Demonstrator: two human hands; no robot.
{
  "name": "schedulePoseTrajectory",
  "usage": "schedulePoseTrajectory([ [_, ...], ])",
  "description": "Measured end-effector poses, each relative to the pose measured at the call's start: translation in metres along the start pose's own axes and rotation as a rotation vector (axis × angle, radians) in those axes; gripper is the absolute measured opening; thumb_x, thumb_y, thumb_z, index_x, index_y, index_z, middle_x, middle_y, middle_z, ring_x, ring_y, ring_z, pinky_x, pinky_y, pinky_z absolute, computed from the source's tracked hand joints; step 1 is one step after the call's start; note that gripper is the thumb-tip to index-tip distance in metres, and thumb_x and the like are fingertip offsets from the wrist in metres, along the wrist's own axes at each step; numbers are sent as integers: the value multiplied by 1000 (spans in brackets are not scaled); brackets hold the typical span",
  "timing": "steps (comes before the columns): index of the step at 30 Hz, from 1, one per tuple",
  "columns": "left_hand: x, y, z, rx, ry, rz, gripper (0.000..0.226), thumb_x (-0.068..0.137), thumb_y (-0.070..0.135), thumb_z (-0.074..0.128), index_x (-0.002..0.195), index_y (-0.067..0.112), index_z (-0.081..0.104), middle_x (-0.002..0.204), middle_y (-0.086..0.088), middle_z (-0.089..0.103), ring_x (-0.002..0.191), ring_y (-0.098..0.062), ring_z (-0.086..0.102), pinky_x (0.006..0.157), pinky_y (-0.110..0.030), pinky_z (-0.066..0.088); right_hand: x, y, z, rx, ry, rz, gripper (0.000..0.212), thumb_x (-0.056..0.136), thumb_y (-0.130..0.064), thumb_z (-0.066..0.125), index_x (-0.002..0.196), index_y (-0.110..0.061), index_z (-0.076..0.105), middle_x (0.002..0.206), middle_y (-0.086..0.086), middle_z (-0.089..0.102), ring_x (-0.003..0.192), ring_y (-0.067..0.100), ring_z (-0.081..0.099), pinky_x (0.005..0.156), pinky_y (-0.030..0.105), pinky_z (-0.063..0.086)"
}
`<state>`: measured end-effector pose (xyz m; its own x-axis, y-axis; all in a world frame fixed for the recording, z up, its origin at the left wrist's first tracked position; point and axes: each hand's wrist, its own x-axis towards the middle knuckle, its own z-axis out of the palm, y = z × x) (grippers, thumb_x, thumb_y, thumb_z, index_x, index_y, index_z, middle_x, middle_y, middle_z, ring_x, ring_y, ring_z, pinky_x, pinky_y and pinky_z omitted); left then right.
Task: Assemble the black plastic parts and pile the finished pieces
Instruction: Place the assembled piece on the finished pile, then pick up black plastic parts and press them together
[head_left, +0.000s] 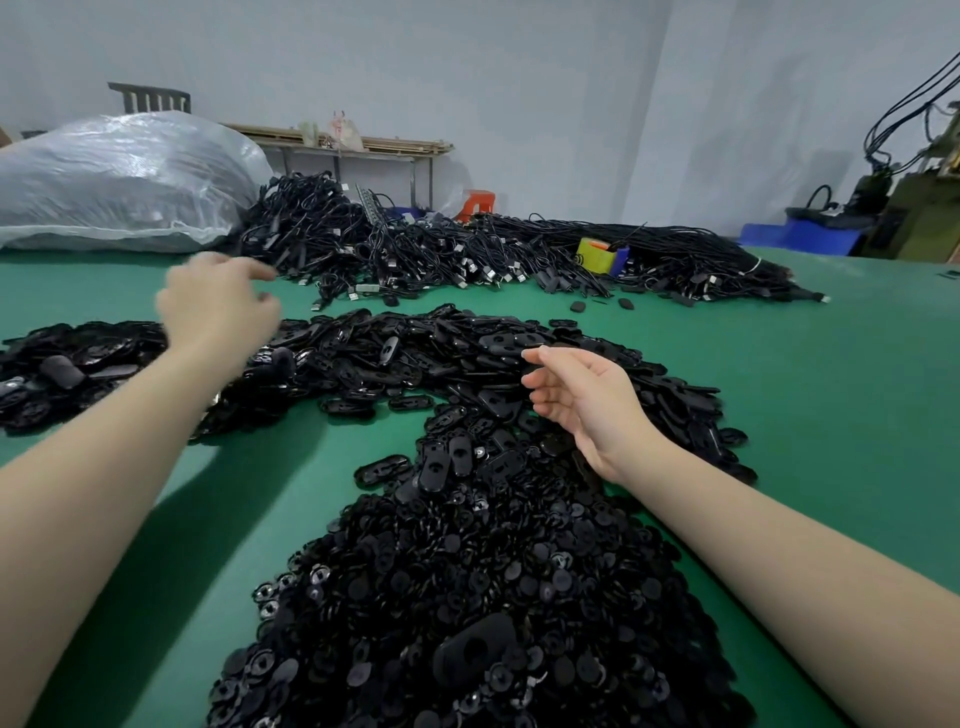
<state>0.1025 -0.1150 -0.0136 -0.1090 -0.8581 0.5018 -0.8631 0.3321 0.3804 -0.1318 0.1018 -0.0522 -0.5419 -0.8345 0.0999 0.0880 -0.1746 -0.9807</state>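
Two bare hands reach out over a green bench (831, 415) that carries three heaps of black plastic parts, far too many in each to count singly. The nearest heap (467, 597) lies between the forearms and is made mostly of small round pieces, with one larger oval shell (474, 648) lying on top near its front. A long curved heap of oval shells (441, 353) runs across the middle of the bench and joins the near heap on its right side. A third, smaller heap (67, 364) lies at the far left.

The left hand (218, 306) is blurred and held above the bench between the left heap and the curved heap. Its fingers look loosely spread; I cannot tell whether the grip holds anything. The right hand (587, 400) hovers just over the right part of the curved heap, palm turned inward, fingers loosely curled, thumb and forefinger apart. Its grip is wide and holds nothing; the oval shells lie directly under and just beyond its fingertips.

Farther back, one big tangle of black cables (467, 249) stretches across the bench, with one yellow roll (595, 254) resting among them. One large clear plastic bag (119, 176) sits at the far left corner. A few loose oval pieces (577, 306) lie apart between the cables and the curved heap.
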Motion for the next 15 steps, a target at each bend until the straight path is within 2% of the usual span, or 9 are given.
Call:
schedulePoseTrajectory([
  [1,-3,15,0,-54,-44,114,28,91,23,59,116,26,71,126,-10,64,110,-35,57,90,-41,47,0,0,0,-1,-3,-2,17,96,-17,61,88,-14,75,71,1,70,61,9,60,59,20,52],
  [3,-15,42,3,-129,-232,251,20,94,31,60,108,26,73,111,-1,72,92,-23,62,81,-33,50,-1,0,0,-7,-9,-8,17,95,-16,61,86,-15,76,71,1,70,61,9,60,59,20,52],
  [4,-22,52,7,-112,-322,305,22,94,37,60,108,26,73,107,2,72,89,-19,61,81,-32,51,-1,0,0,-13,-10,-10,17,95,-16,61,86,-16,76,71,1,70,61,9,60,59,20,52],
  [6,-35,64,17,23,-421,393,35,94,48,58,119,27,68,114,3,69,95,-20,63,84,-35,54,-1,0,0,-24,-13,-12,19,95,-15,61,84,-17,76,72,1,70,61,9,60,59,20,52],
  [8,-41,64,28,152,-405,431,40,95,50,57,130,30,62,125,2,65,106,-24,63,87,-40,55,-1,0,0,-30,-18,-15,20,95,-14,61,84,-17,76,72,1,70,61,9,60,59,20,52],
  [9,-42,62,32,167,-380,441,37,96,47,57,129,32,63,126,2,64,105,-24,63,85,-39,55,-1,0,0,-33,-21,-16,20,95,-14,60,84,-17,76,71,1,70,61,9,60,59,20,52],
  [13,-38,56,34,59,-360,404,13,95,33,63,104,36,72,110,9,70,73,-11,57,62,-27,45,-1,1,0,-41,-24,-21,19,95,-13,60,86,-16,76,71,0,70,61,9,59,60,20,51],
  [15,-38,55,34,28,-363,392,14,95,30,64,105,36,72,107,11,71,77,-12,56,63,-27,45,-1,1,0,-48,-24,-19,18,95,-13,60,87,-15,75,71,0,70,61,9,59,60,20,52],
])
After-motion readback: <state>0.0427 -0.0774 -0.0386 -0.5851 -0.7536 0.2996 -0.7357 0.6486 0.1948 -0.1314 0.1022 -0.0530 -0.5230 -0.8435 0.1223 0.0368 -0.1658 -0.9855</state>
